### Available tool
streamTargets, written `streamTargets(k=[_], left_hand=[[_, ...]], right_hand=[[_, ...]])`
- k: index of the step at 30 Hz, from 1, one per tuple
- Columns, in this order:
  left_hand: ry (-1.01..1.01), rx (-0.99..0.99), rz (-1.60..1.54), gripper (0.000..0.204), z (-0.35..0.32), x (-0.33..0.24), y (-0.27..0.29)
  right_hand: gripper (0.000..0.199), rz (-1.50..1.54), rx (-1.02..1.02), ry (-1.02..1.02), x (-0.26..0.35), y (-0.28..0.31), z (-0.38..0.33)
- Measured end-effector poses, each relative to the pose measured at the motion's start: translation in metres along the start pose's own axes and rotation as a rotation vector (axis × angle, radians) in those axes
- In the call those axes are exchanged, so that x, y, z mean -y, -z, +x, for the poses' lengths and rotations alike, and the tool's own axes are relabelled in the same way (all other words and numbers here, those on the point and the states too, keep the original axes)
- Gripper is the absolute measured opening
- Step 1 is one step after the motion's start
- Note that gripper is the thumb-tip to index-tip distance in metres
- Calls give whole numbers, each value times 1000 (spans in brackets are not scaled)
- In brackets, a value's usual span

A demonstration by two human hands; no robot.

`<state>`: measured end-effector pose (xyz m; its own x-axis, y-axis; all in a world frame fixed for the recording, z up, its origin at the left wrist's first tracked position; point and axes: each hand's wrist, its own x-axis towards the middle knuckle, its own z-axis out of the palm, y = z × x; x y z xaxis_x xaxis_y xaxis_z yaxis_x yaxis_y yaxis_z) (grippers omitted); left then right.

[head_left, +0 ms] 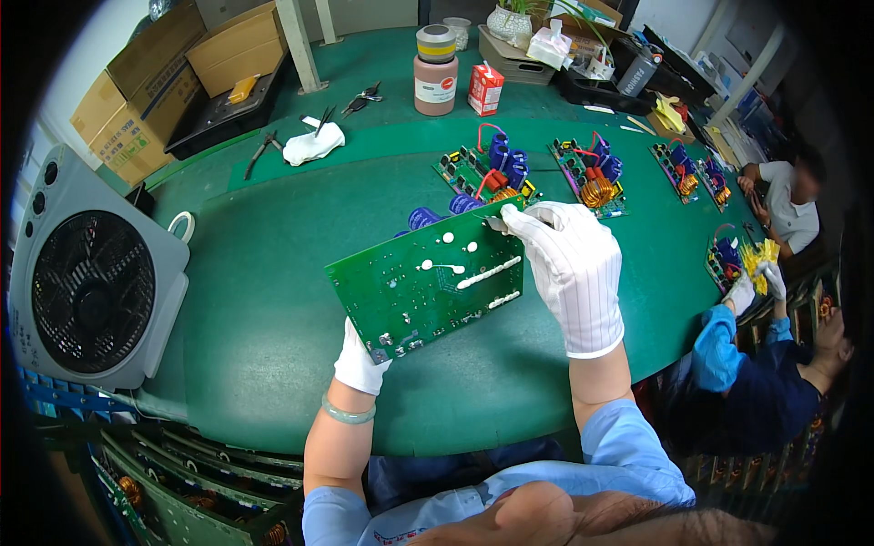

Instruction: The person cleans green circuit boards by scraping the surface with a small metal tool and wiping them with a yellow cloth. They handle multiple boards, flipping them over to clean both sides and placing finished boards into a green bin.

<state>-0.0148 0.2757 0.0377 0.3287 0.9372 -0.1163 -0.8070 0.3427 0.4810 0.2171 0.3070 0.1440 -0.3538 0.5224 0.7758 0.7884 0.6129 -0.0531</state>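
- Green rectangular printed circuit board (426, 280): held above the green mat-covered worktable (264, 273) at picture centre, solder side up and tilted, its far edge raised toward 1 o'clock. The face shows fine silver solder points, several white blobs and two long white strips; blue cylindrical capacitors (424, 217) jut from beneath its far edge.
- Left hand (359, 362), in a white fabric glove: closed on the board's near corner at 7 o'clock, fingers hidden beneath it; a pale green bangle (347, 415) circles the wrist.
- Right hand (572, 269), in a white fabric glove: at 3 o'clock of the board, fingertips pinching a small grey metal tool (496, 223) against the far corner.
- Populated circuit boards with blue capacitors and copper coils (487, 173): lying at 12 o'clock.
- Grey box fan (91, 273): at 9 o'clock.
- Co-worker's gloved hands (757, 284): at 3 o'clock, well apart.
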Motion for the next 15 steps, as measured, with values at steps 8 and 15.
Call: streamTargets(k=[8,15], left_hand=[[-6,0,6,48,1,0,0],[-7,46,-17,49,-1,0,2]], right_hand=[[39,-3,4,54,-6,-2,-3],[41,3,4,45,-3,-2,-2]])
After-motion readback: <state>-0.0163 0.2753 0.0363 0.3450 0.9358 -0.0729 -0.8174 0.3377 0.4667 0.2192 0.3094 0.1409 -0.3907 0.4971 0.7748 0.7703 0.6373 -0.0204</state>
